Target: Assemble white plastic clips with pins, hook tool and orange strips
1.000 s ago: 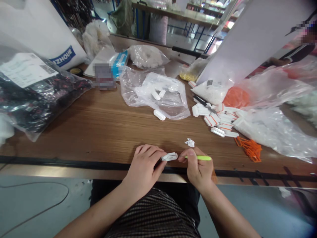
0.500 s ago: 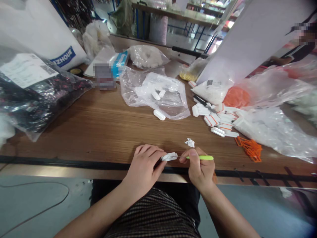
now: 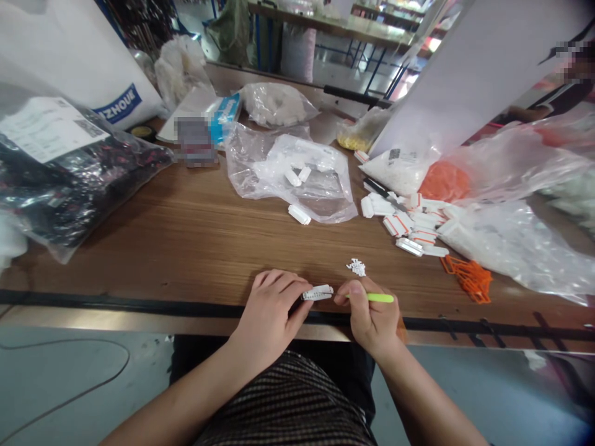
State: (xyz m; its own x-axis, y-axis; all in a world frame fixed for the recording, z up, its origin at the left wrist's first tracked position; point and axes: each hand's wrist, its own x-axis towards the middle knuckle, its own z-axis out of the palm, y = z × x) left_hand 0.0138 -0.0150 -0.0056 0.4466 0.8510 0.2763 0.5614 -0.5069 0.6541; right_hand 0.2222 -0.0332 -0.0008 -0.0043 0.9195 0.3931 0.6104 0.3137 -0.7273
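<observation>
White case (image 3: 318, 293) lay near the table's edge (image 3: 186, 313)

The left hand (image 3: 274, 310) pinched one end, probably for steadiness; the right hand (image 3: 372, 316) was curled closed round a green tool (image 3: 382, 298) aimed at the other. White bits (image 3: 357, 267) lay within reach.

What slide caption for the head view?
Left hand holds a small white part; right hand, a green-handled tool.

Open tabletop (image 3: 199, 229) beyond the left grip (image 3: 274, 306), between obstacles: dark-filled bag (image 3: 102, 183) leftward, crumpled clear bag (image 3: 274, 161) rightward.
</observation>
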